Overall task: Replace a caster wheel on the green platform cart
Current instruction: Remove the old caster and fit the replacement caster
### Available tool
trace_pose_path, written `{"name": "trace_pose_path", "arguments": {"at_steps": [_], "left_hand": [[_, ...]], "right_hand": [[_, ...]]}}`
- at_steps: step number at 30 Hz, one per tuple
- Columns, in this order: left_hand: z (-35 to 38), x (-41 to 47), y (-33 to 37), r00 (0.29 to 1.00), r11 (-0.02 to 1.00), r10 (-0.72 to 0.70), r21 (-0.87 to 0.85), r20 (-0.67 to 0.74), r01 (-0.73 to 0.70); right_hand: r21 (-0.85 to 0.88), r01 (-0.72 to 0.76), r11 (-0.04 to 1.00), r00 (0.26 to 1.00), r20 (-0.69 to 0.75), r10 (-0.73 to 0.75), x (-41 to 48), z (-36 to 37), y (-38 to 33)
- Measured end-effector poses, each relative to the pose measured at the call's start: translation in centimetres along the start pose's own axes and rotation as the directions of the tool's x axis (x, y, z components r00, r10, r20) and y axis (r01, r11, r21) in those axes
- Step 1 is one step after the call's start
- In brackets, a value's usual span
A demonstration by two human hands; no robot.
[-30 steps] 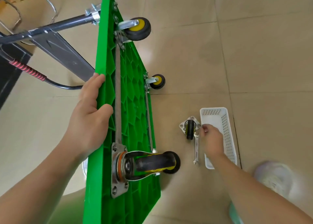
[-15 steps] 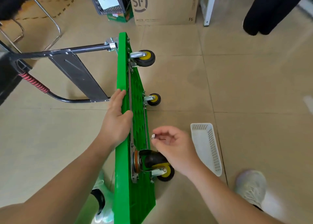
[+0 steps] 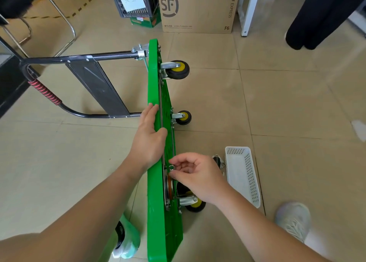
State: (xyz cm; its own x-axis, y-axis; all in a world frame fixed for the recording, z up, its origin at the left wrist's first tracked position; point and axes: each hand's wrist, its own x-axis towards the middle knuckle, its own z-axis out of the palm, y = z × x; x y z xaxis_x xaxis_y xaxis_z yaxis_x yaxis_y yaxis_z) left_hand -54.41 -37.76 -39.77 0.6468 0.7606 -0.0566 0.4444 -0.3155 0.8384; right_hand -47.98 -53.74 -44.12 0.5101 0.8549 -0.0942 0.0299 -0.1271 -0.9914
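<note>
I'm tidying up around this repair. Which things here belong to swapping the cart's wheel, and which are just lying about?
In the job: green plastic platform cart, on its side, held by the left hand; small metal fastener, pinched by the right hand at the near black-and-yellow caster; loose caster on the floor; white perforated plastic basket.
Lying about: brown cardboard box; dark plastic crate.

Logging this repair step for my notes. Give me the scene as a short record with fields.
cart: green cart on its edge, wheels pointing right
left hand: grips cart's upper edge
right hand: pinches small metal part at near caster plate
loose caster: on floor beside white basket, partly hidden by right hand
</note>
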Motion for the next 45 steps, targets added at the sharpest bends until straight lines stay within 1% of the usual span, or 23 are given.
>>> {"name": "trace_pose_path", "arguments": {"at_steps": [7,12,16,20,25,33,45], "left_hand": [[0.0,-0.1,-0.1,1.0,1.0,0.006,-0.003,-0.004,-0.006],[0.0,0.0,-0.1,1.0,1.0,0.001,0.001,-0.004,-0.001],[0.1,0.0,-0.2,1.0,1.0,0.002,-0.014,-0.001,-0.002],[0.1,0.1,-0.2,1.0,1.0,0.004,-0.018,0.0,-0.004],[0.2,0.1,-0.2,1.0,1.0,0.011,-0.019,-0.006,-0.011],[0.2,0.2,-0.2,1.0,0.999,0.011,-0.029,-0.007,-0.012],[0.2,0.0,0.1,1.0,1.0,0.001,-0.026,-0.005,-0.001]], "right_hand": [[-0.069,-0.01,0.998,1.0,0.0,0.01,0.4,0.3,0.1],[-0.221,0.062,0.973,0.998,0.007,-0.062,0.8,0.3,0.3],[-0.256,0.012,0.967,1.0,0.012,-0.009,1.0,0.3,0.5],[-0.174,-0.001,0.985,1.0,0.008,0.002,0.9,0.1,0.8],[-0.112,-0.004,0.994,1.0,-0.001,0.004,1.2,0.1,0.4],[-0.154,-0.033,0.988,0.999,0.035,0.039,1.7,0.1,0.2],[-0.117,-0.062,0.991,0.992,0.103,0.074,2.4,-0.3,-0.1]]}}
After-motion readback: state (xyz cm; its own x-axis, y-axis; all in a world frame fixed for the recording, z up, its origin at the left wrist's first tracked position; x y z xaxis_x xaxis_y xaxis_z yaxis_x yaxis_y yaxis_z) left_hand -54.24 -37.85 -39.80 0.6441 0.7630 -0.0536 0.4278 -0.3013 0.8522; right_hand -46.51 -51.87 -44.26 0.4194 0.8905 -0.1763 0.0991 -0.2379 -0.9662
